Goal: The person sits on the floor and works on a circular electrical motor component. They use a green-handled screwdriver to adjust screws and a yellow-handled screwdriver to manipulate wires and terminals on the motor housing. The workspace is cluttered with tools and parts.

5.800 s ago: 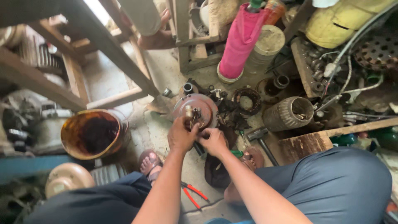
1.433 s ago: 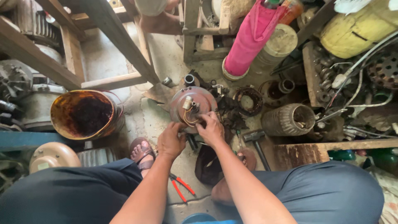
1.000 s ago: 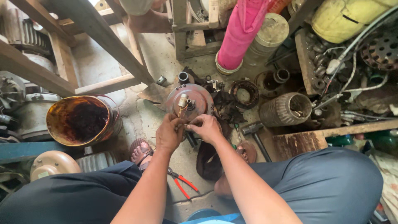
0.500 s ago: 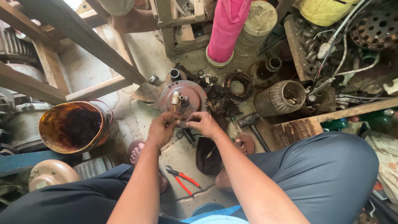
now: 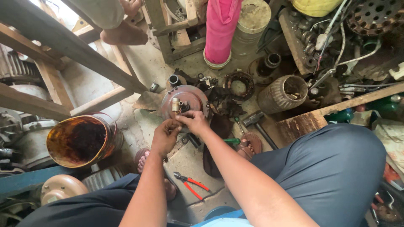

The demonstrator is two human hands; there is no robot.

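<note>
Red-handled pliers [image 5: 191, 185] are lying on the floor by your foot. Your left hand [image 5: 165, 136] and right hand [image 5: 194, 122] are pinching thin wires at the near edge of the round motor plate [image 5: 185, 100] — fingers closed. Left of you, a rusty bucket [image 5: 80, 142] is holding dark residue; farther off, a ribbed can [image 5: 281, 93] is holding scraps.

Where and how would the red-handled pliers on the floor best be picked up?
Probably by the two red handles, from above. The pliers lie flat on the floor between the person's legs, handles spread toward the lower right and dark jaws pointing upper left. Both the left hand and right hand are at the round motor part.
</note>
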